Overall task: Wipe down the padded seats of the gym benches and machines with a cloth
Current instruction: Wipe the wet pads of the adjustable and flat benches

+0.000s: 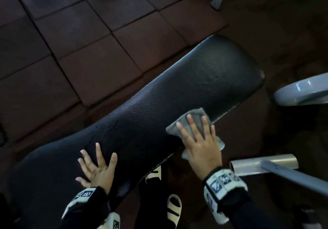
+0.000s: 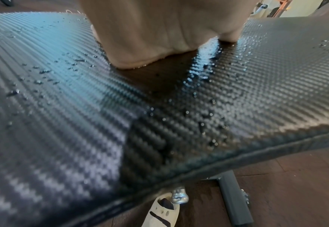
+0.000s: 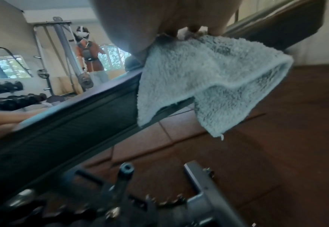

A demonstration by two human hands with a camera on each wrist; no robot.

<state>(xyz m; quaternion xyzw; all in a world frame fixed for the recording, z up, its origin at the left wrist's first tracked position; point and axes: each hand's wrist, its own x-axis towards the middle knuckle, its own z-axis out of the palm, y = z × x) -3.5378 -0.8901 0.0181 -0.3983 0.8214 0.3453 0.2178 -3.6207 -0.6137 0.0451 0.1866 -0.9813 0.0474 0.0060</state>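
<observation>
**A:** So where's the cloth [image 1: 193, 124] sitting? Right hand [image 1: 200, 140] has it pinned flat under straight, spread fingers, on the near edge of the pad [image 1: 177, 90]. One flap hangs off that edge.

**B:** Yep, the right wrist view shows the flap dangling clear of the pad's side. Left hand [image 1: 96, 168]?

**A:** Splayed wide, palm flat on the surface, holding nothing. Looks like it's just bracing.

**B:** Which way does the unwiped part run?

**A:** The pad's long axis goes from the left hand out past the cloth to the rounded far end. Droplets [image 2: 208, 86] sit around the left hand too. I'd guess the right hand is the one to sweep along that axis, since it's nearer the far end and already on the cloth.
</observation>
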